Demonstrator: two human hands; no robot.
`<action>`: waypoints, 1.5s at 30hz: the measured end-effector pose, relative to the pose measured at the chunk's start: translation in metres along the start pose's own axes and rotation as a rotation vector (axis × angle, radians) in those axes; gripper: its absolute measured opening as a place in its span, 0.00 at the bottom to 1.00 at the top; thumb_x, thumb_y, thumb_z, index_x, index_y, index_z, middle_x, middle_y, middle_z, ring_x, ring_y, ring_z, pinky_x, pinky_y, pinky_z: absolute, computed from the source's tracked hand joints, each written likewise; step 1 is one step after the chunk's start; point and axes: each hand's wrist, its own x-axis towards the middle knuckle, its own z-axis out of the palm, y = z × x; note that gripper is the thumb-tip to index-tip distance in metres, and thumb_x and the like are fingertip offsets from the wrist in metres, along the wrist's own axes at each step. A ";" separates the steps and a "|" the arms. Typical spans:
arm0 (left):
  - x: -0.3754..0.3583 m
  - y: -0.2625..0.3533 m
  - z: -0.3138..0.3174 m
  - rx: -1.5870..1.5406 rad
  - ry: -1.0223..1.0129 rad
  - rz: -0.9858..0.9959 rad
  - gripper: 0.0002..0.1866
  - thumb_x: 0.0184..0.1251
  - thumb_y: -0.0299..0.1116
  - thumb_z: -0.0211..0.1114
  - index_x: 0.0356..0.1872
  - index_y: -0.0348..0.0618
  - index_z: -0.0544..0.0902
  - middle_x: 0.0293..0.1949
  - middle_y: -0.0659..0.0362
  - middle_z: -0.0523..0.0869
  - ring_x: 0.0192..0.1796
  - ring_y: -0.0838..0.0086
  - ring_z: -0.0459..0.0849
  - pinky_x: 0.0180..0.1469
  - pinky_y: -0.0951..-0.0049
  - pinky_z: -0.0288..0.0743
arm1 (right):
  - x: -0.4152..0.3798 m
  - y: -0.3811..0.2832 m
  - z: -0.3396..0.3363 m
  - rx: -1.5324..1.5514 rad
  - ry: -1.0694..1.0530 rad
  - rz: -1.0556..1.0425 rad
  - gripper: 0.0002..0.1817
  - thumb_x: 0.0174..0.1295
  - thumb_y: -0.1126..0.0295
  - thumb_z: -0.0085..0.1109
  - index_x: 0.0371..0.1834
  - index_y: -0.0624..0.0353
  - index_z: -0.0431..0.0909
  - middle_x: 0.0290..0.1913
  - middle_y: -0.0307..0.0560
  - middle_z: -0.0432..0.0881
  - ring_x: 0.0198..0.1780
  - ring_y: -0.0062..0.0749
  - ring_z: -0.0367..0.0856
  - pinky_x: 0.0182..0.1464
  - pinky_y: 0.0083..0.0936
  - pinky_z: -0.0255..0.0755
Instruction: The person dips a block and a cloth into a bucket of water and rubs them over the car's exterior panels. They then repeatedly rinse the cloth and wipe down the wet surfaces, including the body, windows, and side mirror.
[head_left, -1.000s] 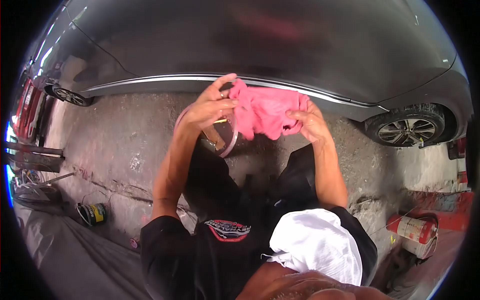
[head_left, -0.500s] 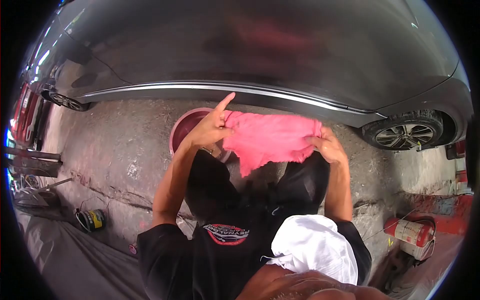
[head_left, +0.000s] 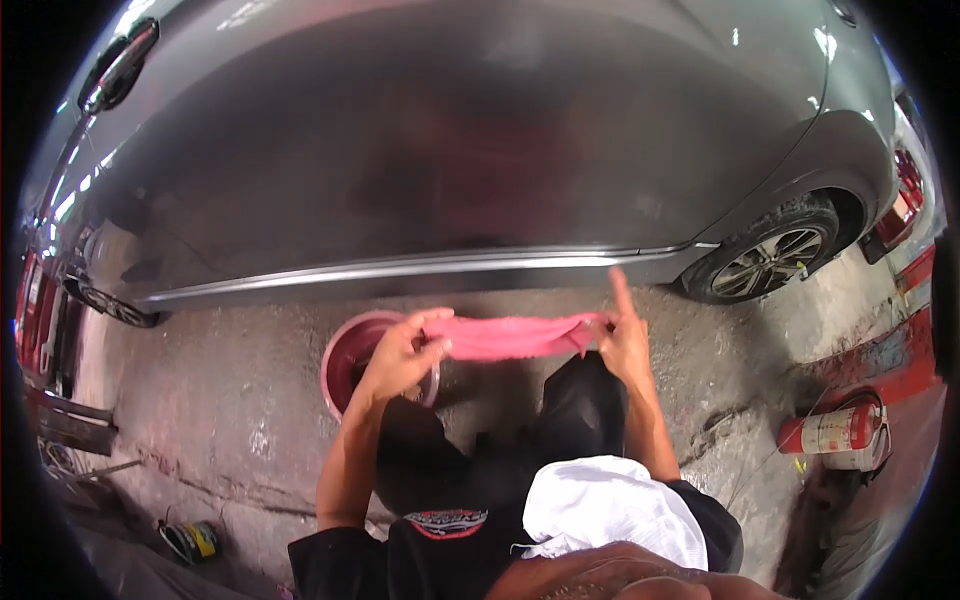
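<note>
A pink cloth (head_left: 512, 338) stretches between my two hands, folded into a narrow band above my knees. My left hand (head_left: 402, 352) grips its left end, with thumb and fingers closed on it. At the other end my right hand (head_left: 624, 340) pinches the cloth while its index finger points out toward the car. Below and beside my left hand stands a pink basin (head_left: 336, 372) on the floor, partly covered by that hand and forearm. The grey car's side (head_left: 470, 180) rises just beyond the cloth, apart from it.
Car wheels (head_left: 770, 262) stand at right and far left. A red fire extinguisher (head_left: 830, 432) is at the right, a dark can with a yellow label (head_left: 190, 541) at the lower left. A white cloth (head_left: 610, 508) lies over my shoulder. The concrete floor (head_left: 240, 400) looks stained.
The pink cloth has gone from spread wide and hanging to a narrow folded band. My view has tilted up, showing more of the car. Both hands still hold the cloth.
</note>
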 end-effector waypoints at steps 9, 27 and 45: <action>0.025 0.061 -0.001 0.724 0.417 0.514 0.11 0.61 0.29 0.70 0.44 0.39 0.87 0.39 0.50 0.83 0.45 0.59 0.83 0.50 0.65 0.77 | 0.055 -0.034 -0.042 0.114 0.183 -0.107 0.11 0.67 0.65 0.62 0.44 0.63 0.84 0.31 0.46 0.85 0.34 0.35 0.83 0.38 0.31 0.76; 0.165 0.118 -0.082 1.272 1.324 0.858 0.38 0.71 0.49 0.56 0.76 0.41 0.57 0.77 0.41 0.51 0.79 0.43 0.45 0.75 0.37 0.36 | 0.235 -0.084 -0.065 -0.575 0.809 -1.139 0.27 0.60 0.66 0.63 0.65 0.60 0.75 0.73 0.56 0.67 0.78 0.52 0.56 0.79 0.51 0.37; 0.181 0.085 -0.139 1.446 1.269 1.102 0.38 0.76 0.57 0.44 0.77 0.40 0.55 0.78 0.42 0.51 0.81 0.47 0.43 0.76 0.39 0.30 | 0.324 -0.122 -0.272 -0.724 1.150 -0.747 0.32 0.77 0.56 0.36 0.80 0.58 0.48 0.81 0.57 0.45 0.80 0.58 0.45 0.79 0.48 0.39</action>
